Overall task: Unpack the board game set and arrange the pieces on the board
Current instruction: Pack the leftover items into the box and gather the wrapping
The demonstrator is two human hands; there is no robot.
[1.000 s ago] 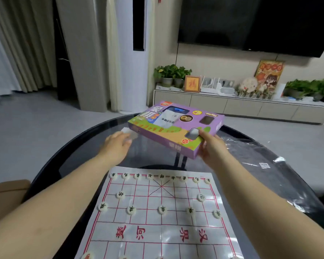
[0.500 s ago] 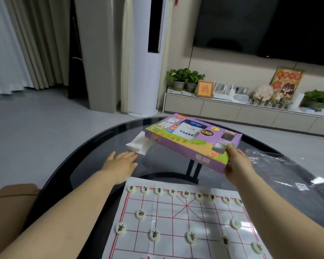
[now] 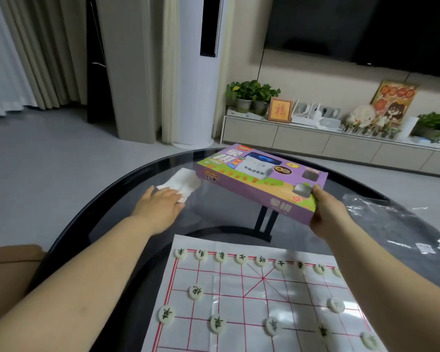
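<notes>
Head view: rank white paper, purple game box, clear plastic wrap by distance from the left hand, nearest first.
1. White paper, touching the left hand, left side.
2. Purple game box, centre, held by the right hand.
3. Clear plastic wrap, far right.

Setting: home living room. You view it from round glass table (image 3: 107, 199).
Evidence:
- wall-mounted TV (image 3: 366, 29)
- low media cabinet (image 3: 302, 138) carrying potted plants (image 3: 252, 94), framed picture (image 3: 280, 110), router (image 3: 306, 119)
- floor-standing air conditioner (image 3: 196, 97)
- long curtains (image 3: 23, 52) at left
</notes>
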